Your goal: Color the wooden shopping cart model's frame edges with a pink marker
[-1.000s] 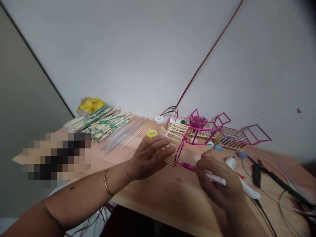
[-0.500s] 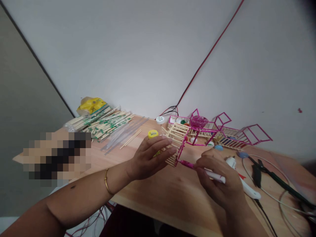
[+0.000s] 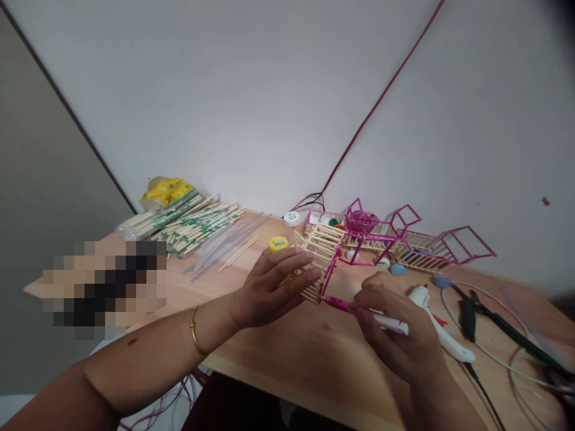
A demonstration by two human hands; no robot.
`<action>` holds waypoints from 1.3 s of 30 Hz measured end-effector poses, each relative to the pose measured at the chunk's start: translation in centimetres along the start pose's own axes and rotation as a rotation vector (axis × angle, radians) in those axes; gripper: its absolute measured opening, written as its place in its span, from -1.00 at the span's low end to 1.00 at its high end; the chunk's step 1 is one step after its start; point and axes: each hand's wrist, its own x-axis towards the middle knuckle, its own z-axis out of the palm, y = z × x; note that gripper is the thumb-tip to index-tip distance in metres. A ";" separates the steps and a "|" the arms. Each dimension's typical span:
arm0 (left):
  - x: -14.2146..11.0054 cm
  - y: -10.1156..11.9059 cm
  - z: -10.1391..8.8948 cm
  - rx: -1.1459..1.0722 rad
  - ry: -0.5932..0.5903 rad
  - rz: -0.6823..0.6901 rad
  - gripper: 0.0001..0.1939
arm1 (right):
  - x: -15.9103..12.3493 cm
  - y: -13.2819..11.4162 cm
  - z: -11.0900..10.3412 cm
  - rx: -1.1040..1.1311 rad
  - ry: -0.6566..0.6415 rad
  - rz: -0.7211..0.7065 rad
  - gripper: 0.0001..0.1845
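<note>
A model of pale wooden sticks with pink edges (image 3: 359,239) stands on the wooden table (image 3: 296,347). My left hand (image 3: 269,286) grips its near left end, fingers closed on the sticks. My right hand (image 3: 395,335) holds a pink marker (image 3: 341,305) in a pinch. The marker's tip touches the model's lower left corner. A yellow cap (image 3: 278,243) shows just behind my left fingers.
A heap of wrapped chopsticks (image 3: 188,224) and a yellow bag (image 3: 167,190) lie at the back left. A white glue gun (image 3: 438,326), black pliers (image 3: 467,314) and cables (image 3: 507,353) lie on the right. A red and black wire (image 3: 359,129) runs up the wall.
The pink marker's tip has slid a little left and down along the model's corner. My left hand has kept its hold.
</note>
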 end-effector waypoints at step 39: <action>0.1 0.0 0.2 0.008 0.015 -0.006 -0.50 | -0.1 0.1 0.0 -0.029 0.014 0.011 -0.88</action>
